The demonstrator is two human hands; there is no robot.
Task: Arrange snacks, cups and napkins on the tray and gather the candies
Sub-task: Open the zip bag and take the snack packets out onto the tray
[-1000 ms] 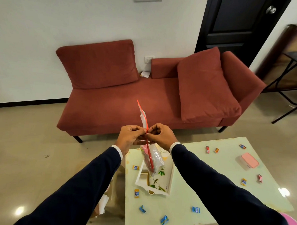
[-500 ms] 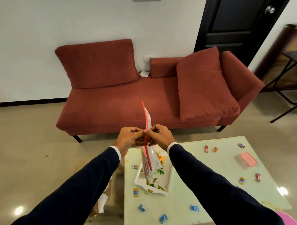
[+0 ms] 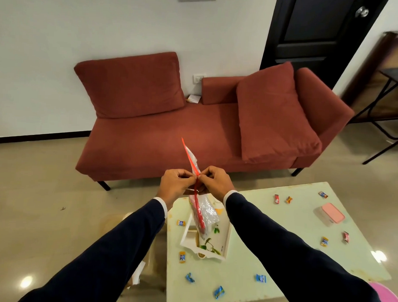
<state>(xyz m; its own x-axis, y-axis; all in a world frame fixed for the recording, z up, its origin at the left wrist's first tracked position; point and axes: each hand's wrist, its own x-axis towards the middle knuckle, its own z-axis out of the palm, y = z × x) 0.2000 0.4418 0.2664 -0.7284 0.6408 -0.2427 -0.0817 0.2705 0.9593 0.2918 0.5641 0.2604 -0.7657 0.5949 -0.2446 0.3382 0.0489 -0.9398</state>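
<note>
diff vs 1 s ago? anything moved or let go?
Hardly anything: both hands, left hand and right hand, keep pinching the red strip of the clear bag above the tray. Nothing let go. Candies and the pink-lidded box unmoved.

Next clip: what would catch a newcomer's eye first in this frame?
Both hands, left and right, pinch the red zip strip of a clear plastic bag held above the white floral tray. Behind stands a rust-red sofa. Wrapped candies lie scattered over the pale green table, with a pink-lidded container at its right.
</note>
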